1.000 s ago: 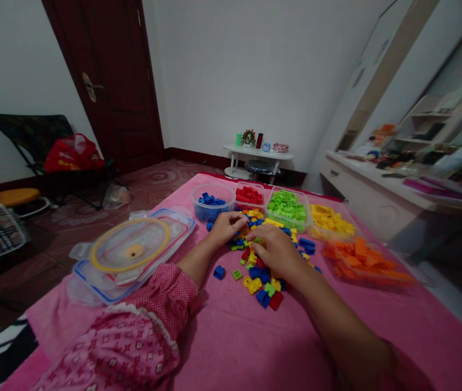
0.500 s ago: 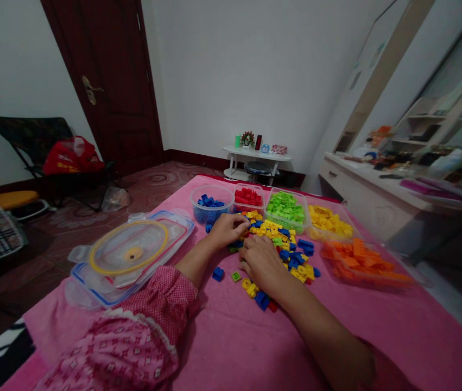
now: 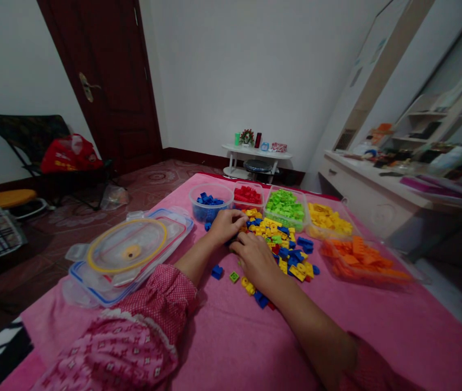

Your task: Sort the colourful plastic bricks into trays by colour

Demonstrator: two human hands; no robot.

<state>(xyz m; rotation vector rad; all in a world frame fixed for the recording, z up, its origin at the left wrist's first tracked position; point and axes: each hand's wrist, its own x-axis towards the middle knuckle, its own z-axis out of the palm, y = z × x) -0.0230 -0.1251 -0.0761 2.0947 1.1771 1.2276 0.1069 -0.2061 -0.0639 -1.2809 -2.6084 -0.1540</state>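
My left hand [image 3: 226, 225] is at the left edge of a mixed pile of toy building bricks [image 3: 273, 231], its fingers curled and thumb close to them. Just nearer to me, my right hand [image 3: 257, 258] bends its fingers down into the same pile, its fingertips close to the left hand's. What either hand pinches is hidden under the fingers. Yellow, blue, green and red bricks lie around them. A loose blue brick [image 3: 216, 272] and a small green brick [image 3: 234, 277] lie on the pink cloth [image 3: 231, 336] in front of the pile.
Behind the pile stand a round tub [image 3: 211, 202] of blue bricks and boxes of red bricks [image 3: 248, 194], green bricks [image 3: 285, 205] and yellow bricks [image 3: 328, 218]. Orange bricks [image 3: 359, 258] fill a box at the right. Stacked lids [image 3: 133, 255] lie at the left.
My right hand has shifted slightly left and away from me, closer to the left hand. My left hand has moved only a little. The view has shifted slightly.
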